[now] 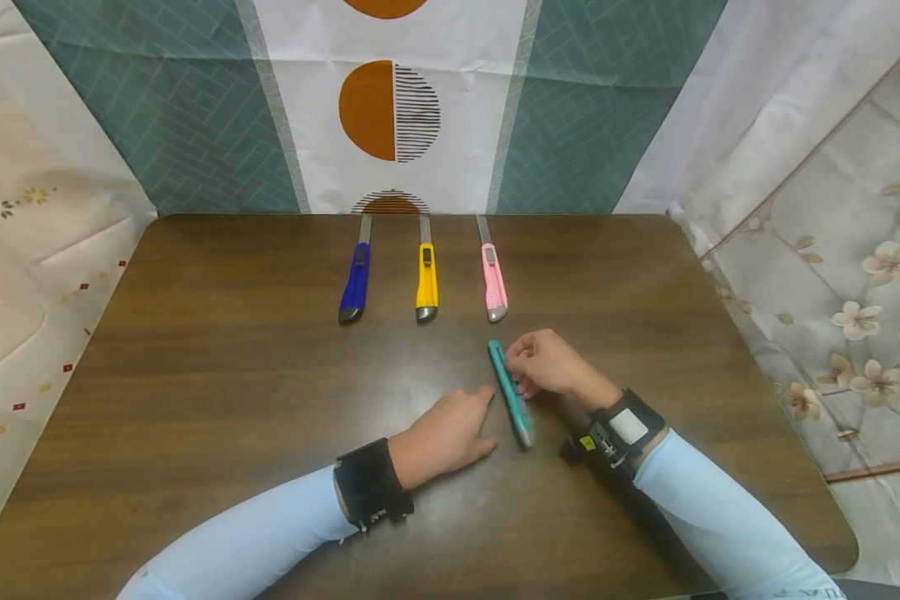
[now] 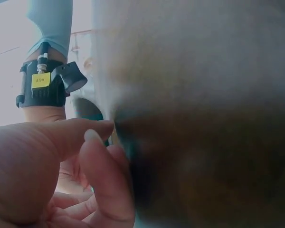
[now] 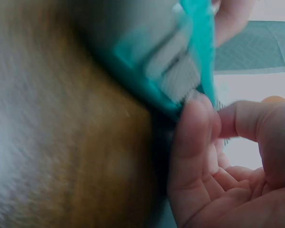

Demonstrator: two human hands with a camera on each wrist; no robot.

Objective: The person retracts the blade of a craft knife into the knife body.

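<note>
A teal utility knife lies slantwise in front of me, its silvery end towards me; no blade shows. My right hand is at its right side. In the right wrist view, the thumb and forefinger of that hand come together at the knife's edge, seeming to pinch it. My left hand is just left of the knife, forefinger and thumb pointing at it, with a small gap. In the left wrist view, the left fingers hide most of the knife, and the tabletop is blurred.
Farther back on the brown wooden table lie a blue utility knife, a yellow one and a pink one, blades out towards the far edge. A patterned cloth hangs behind; curtains flank the sides.
</note>
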